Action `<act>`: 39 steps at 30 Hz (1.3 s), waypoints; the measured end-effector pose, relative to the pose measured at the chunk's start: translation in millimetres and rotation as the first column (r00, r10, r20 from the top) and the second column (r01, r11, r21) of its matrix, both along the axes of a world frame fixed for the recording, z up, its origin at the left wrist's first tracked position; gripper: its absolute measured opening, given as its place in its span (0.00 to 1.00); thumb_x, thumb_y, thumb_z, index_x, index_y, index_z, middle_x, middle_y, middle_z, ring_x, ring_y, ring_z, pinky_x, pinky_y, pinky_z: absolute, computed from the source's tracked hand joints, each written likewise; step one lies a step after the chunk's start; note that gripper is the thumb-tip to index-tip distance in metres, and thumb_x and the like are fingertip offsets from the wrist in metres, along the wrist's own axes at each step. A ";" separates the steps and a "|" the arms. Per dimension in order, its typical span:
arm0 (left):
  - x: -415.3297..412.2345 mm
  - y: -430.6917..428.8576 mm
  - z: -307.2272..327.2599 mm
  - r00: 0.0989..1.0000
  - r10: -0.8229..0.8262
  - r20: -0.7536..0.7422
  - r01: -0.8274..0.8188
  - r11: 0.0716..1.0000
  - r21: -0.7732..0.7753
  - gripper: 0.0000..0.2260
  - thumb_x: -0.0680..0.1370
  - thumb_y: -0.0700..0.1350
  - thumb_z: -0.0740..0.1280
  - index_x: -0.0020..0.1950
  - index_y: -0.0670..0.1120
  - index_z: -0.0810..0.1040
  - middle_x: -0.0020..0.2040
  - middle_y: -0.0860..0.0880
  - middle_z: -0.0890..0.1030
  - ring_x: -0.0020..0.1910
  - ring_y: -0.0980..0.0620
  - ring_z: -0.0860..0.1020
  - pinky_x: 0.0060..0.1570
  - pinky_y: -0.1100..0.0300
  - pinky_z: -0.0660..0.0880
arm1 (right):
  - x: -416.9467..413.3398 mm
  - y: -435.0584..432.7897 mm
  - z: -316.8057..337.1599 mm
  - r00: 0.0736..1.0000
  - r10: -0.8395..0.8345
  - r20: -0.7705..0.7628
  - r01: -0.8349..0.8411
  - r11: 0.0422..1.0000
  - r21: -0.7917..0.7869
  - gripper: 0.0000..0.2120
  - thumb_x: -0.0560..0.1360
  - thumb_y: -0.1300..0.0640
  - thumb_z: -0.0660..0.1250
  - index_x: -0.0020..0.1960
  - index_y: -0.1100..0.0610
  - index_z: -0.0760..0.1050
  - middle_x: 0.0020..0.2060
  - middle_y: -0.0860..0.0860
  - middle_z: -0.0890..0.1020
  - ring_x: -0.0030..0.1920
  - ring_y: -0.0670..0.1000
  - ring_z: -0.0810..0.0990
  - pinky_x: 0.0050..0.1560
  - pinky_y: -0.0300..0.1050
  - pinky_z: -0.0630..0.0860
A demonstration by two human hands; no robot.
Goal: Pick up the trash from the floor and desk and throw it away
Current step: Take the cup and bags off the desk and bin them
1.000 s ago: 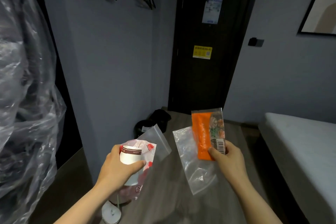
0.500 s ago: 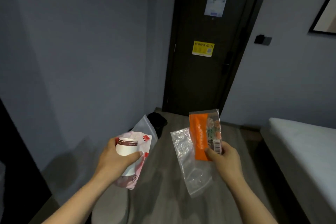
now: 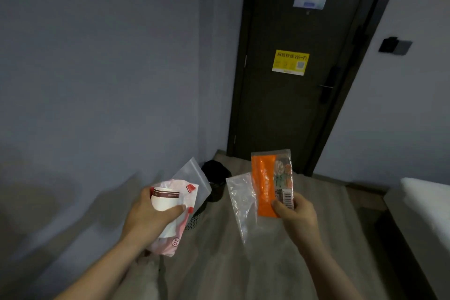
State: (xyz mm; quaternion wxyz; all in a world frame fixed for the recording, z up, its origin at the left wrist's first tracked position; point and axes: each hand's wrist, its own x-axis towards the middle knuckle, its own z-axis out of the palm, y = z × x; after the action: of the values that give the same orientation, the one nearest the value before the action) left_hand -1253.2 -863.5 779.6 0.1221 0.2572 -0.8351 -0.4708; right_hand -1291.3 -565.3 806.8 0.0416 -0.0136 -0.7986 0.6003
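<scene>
Your left hand (image 3: 151, 217) grips a paper cup (image 3: 165, 201) and wrappers (image 3: 170, 243); your right hand (image 3: 297, 217) pinches an orange packet (image 3: 264, 187) and a clear bag (image 3: 241, 204). The bin (image 3: 216, 178) sits ahead beside the door (image 3: 292, 117). Step close, get right over its mouth, then let go.

White paper cup (image 3: 165, 201), maroon-banded, crumpled pink-white plastic wrapper (image 3: 170, 242) and clear zip bag (image 3: 192, 175): bundled, held in left hand (image 3: 148, 219), near left. Orange printed packet (image 3: 265, 190), barcoded, upright, with crinkled clear plastic bag (image 3: 241, 202): pinched in right hand (image 3: 295, 214). Black mesh bin (image 3: 215, 175): farther, between them.
</scene>
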 end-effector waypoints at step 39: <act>-471.6 -140.1 -162.7 0.840 -0.001 0.542 -0.112 0.978 0.176 0.40 0.62 0.55 0.76 0.68 0.43 0.63 0.62 0.41 0.72 0.56 0.40 0.75 0.56 0.45 0.76 | -508.5 -157.8 -163.6 0.881 0.119 0.458 -0.241 0.946 0.216 0.11 0.78 0.55 0.64 0.38 0.56 0.76 0.27 0.49 0.76 0.24 0.41 0.71 0.24 0.31 0.68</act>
State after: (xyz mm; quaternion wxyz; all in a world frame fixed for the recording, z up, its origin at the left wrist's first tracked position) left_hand -1724.8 -1003.6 616.8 -0.1306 0.4143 -0.7761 -0.4572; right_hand -1799.8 -723.1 643.2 -0.1945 -0.0680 -0.8584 0.4698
